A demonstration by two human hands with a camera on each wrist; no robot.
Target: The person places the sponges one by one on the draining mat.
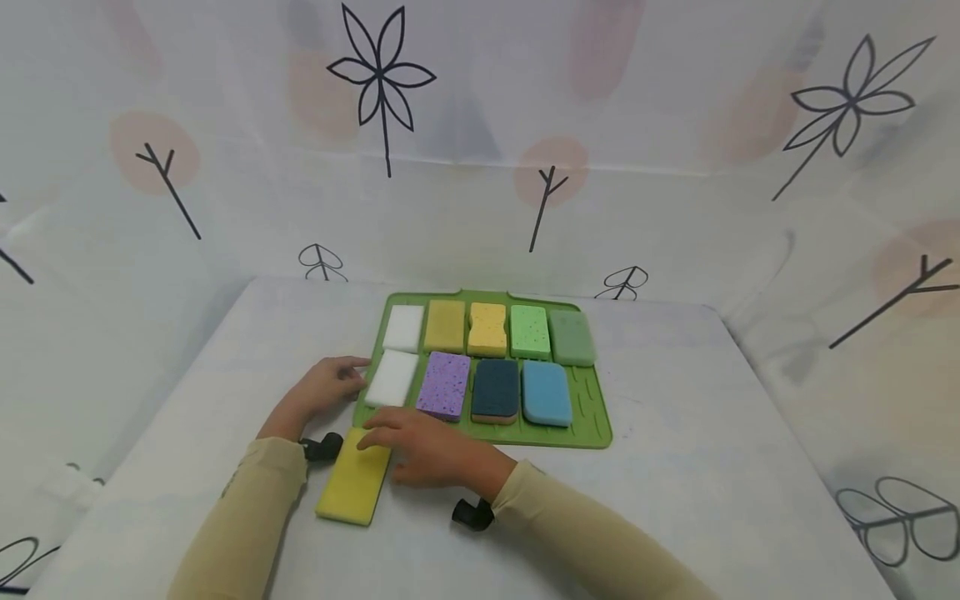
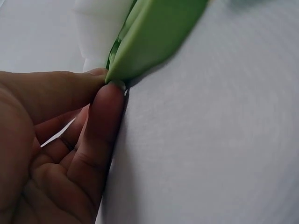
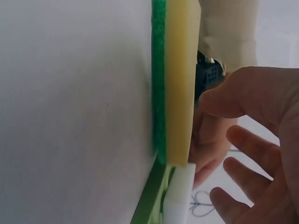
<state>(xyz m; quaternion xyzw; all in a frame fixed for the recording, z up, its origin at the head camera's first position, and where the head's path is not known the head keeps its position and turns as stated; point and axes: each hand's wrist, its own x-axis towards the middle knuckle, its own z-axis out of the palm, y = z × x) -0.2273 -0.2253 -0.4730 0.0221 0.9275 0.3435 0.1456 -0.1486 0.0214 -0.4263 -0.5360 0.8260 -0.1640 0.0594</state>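
Observation:
At the left edge of a green ridged tray (image 1: 592, 421), my left hand (image 1: 321, 390) pinches the rim between thumb and finger, as the left wrist view shows closely. My right hand (image 1: 438, 450) hovers over a long yellow sponge (image 1: 351, 492), fingers spread and loosely bent, holding nothing. This sponge lies in front of the tray's near left corner. Its green scouring layer (image 3: 159, 84) is underneath, facing the table. Nearest my left hand on the tray is a white sponge (image 1: 392, 378), with a purple speckled sponge (image 1: 444, 385) to its right.
The tray's back row has a white sponge (image 1: 403, 327), a dull yellow one (image 1: 445, 326), a notched orange-yellow one (image 1: 488, 329) and two green ones. A dark sponge (image 1: 495, 388) and a blue sponge (image 1: 547, 393) fill the front row's right part. Patterned cloth (image 1: 465, 208) surrounds the white table.

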